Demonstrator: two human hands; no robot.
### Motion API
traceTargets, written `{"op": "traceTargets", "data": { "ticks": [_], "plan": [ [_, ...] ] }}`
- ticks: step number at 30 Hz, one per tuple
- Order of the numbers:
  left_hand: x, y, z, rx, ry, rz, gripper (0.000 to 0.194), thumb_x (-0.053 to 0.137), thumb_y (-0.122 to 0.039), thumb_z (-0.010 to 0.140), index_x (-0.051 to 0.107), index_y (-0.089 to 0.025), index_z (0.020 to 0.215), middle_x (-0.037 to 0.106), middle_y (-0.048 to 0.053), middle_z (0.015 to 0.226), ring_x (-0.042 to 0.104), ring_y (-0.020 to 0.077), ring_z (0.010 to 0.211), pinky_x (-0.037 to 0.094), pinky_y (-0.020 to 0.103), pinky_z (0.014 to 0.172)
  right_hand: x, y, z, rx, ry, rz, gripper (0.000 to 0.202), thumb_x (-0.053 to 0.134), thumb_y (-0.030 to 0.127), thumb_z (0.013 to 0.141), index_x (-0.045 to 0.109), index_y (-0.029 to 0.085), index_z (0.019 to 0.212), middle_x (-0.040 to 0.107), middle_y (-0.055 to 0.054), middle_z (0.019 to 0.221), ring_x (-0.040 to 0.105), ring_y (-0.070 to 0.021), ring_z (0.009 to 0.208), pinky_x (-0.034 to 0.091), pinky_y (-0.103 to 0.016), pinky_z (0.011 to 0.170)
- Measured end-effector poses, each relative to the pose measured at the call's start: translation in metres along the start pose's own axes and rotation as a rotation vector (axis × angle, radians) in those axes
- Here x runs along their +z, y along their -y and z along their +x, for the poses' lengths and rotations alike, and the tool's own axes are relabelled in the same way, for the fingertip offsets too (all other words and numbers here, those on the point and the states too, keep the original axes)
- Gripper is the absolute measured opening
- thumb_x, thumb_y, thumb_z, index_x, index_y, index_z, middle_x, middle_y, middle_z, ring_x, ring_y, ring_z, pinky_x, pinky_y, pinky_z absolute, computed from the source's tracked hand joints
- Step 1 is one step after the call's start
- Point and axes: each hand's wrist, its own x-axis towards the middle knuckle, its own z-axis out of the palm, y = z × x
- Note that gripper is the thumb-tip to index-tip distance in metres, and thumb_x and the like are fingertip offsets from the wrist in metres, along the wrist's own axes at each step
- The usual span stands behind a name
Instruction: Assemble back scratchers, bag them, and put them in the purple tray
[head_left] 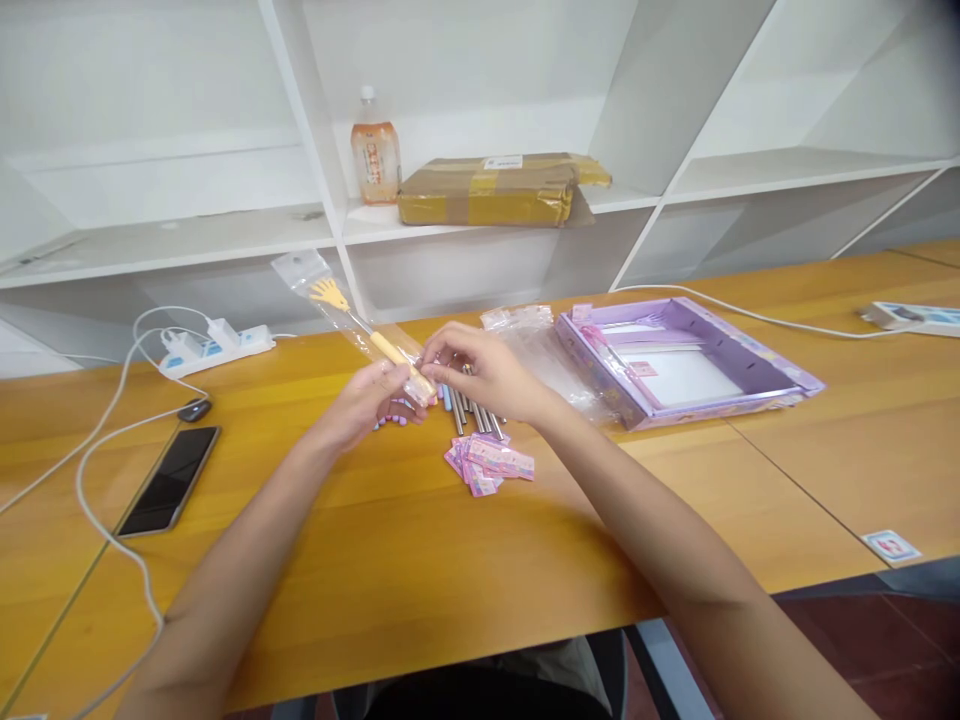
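Note:
A yellow hand-shaped back scratcher [387, 348] with a metal rod lies inside a clear plastic bag [298, 268], tilted up to the left above the table. My left hand [364, 402] is closed around the lower end of the bag and the scratcher's handle. My right hand [487, 368] pinches the bag near the same end, its fingertips close to my left thumb. Behind and below my hands lie several metal rods [459, 412] and small pastel pieces, partly hidden. Several pink printed cards [499, 460] are piled just in front of the rods.
A purple tray-like box [637, 412] with a packaged pink item stands at right, beside clear plastic bags [551, 365]. At left are a phone [171, 482], cables and a power strip [225, 345]. The shelf holds a bottle [376, 160] and a cardboard box [495, 190].

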Motion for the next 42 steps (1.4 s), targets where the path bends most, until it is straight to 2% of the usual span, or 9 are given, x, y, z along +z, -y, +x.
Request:
{"op": "traceTargets", "data": {
  "ticks": [4,9,14,20,24,29,37,39,42],
  "plan": [
    [-0.003,0.0,0.0,-0.013,-0.017,0.188,0.042,0.084,-0.054,0.088,0.068,-0.018,0.103,0.077,0.006,0.088,0.07,0.0173,0.074,0.052,0.028,0.065,0.002,0.0,0.0,0.057,-0.002,0.061,0.011,0.071,0.03,0.1,0.065,0.021,0.098,0.07,-0.002,0.093,0.066,-0.0148,0.078,0.054,-0.031,0.072],
    [-0.003,0.001,-0.001,-0.023,-0.019,0.259,0.04,0.08,-0.053,0.091,0.068,-0.018,0.107,0.076,0.005,0.086,0.069,0.0172,0.075,0.05,0.027,0.065,0.004,-0.003,0.001,0.186,0.023,0.21,0.022,0.072,0.027,0.098,0.061,0.022,0.116,0.071,0.0,0.089,0.068,-0.0147,0.076,0.057,-0.029,0.07],
    [-0.005,0.002,-0.001,0.014,0.024,0.237,0.039,0.08,-0.048,0.093,0.066,-0.02,0.115,0.076,0.006,0.093,0.069,0.0184,0.078,0.049,0.029,0.066,0.003,-0.004,0.001,0.31,0.17,0.377,0.016,0.073,0.033,0.097,0.064,0.02,0.1,0.072,0.001,0.081,0.068,-0.0122,0.067,0.055,-0.026,0.062],
    [-0.007,0.006,-0.001,0.034,0.072,0.173,0.053,0.08,-0.043,0.094,0.062,-0.024,0.14,0.075,0.006,0.1,0.07,0.021,0.087,0.05,0.03,0.07,0.001,-0.003,0.001,0.343,0.234,0.403,0.022,0.075,0.039,0.096,0.067,0.019,0.095,0.076,-0.001,0.082,0.069,-0.0117,0.063,0.056,-0.024,0.059],
    [-0.006,0.007,0.0,0.08,0.122,0.121,0.049,0.08,-0.041,0.095,0.066,-0.023,0.138,0.075,0.006,0.099,0.069,0.0192,0.084,0.049,0.029,0.069,0.002,-0.005,0.001,0.328,0.215,0.467,0.025,0.075,0.041,0.096,0.068,0.018,0.088,0.076,-0.001,0.077,0.066,-0.0105,0.058,0.053,-0.023,0.053],
    [-0.007,0.005,0.0,0.071,0.135,0.114,0.061,0.08,-0.039,0.095,0.06,-0.026,0.151,0.074,0.006,0.103,0.069,0.0177,0.084,0.051,0.029,0.072,0.004,-0.007,0.0,0.303,0.216,0.516,0.027,0.073,0.042,0.098,0.066,0.019,0.086,0.077,-0.001,0.079,0.067,-0.0097,0.056,0.053,-0.021,0.051],
    [-0.009,-0.004,-0.003,0.058,0.128,0.229,0.053,0.08,-0.039,0.093,0.067,-0.021,0.142,0.077,0.007,0.097,0.07,0.0194,0.081,0.053,0.03,0.069,-0.001,-0.001,0.0,0.339,0.267,0.449,0.026,0.068,0.038,0.102,0.063,0.019,0.086,0.076,0.0,0.08,0.07,-0.0099,0.061,0.058,-0.022,0.058],
    [-0.011,-0.011,-0.004,0.028,0.097,0.313,0.053,0.084,-0.037,0.087,0.071,-0.02,0.136,0.078,0.007,0.096,0.071,0.0225,0.085,0.055,0.032,0.074,-0.003,-0.001,-0.001,0.4,0.355,0.444,0.02,0.071,0.034,0.099,0.063,0.018,0.09,0.078,-0.001,0.086,0.072,-0.0101,0.064,0.06,-0.023,0.063],
    [-0.021,-0.018,-0.002,0.092,-0.112,0.277,0.047,0.083,-0.033,0.08,0.076,-0.019,0.124,0.077,0.007,0.099,0.072,0.025,0.092,0.057,0.036,0.082,0.002,-0.002,-0.004,0.471,0.554,0.439,0.017,0.075,0.032,0.095,0.067,0.017,0.093,0.079,-0.002,0.094,0.074,-0.0112,0.07,0.061,-0.024,0.067]
  ]
}}
